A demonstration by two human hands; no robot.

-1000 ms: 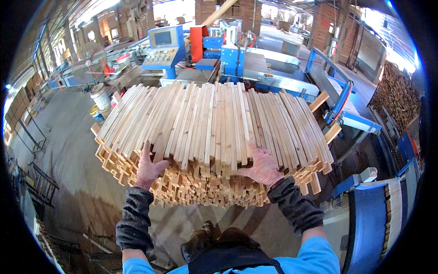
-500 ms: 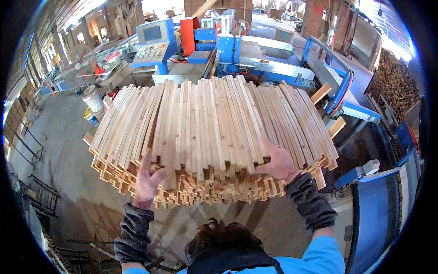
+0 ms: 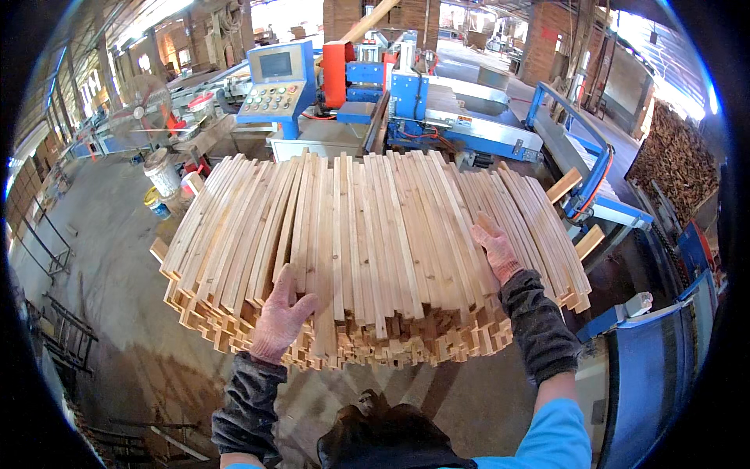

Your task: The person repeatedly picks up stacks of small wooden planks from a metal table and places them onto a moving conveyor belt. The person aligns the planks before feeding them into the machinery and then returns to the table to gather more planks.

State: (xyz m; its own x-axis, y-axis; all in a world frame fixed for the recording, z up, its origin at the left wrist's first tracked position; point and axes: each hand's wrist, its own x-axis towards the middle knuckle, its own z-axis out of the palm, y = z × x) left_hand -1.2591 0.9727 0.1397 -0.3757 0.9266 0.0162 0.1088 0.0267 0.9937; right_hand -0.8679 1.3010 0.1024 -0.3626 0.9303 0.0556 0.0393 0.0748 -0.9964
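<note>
A broad stack of pale wooden strips (image 3: 375, 234) lies in front of me, the strips side by side and pointing away, their near ends uneven. My left hand (image 3: 283, 316), in a pinkish knit glove, rests at the near ends left of the middle, thumb and fingers apart. On the right part of the top layer lies my right hand (image 3: 498, 250), gloved alike, its fingers stretched forward along the strips. Neither hand is wrapped round a strip. The palms and the undersides of the fingers are hidden.
Behind the stack stands a blue machine (image 3: 409, 98) with a control panel (image 3: 273, 86) to its left. A blue rail frame (image 3: 598, 172) is at the right, past projecting wooden bars (image 3: 564, 185). Buckets (image 3: 161, 173) stand on the left floor. A blue-sided unit (image 3: 644, 383) is near right.
My right hand has slid farther away along the strips, and its thumb no longer spreads over their near ends. My left hand has moved a little to the right. The view has tilted up slightly.
</note>
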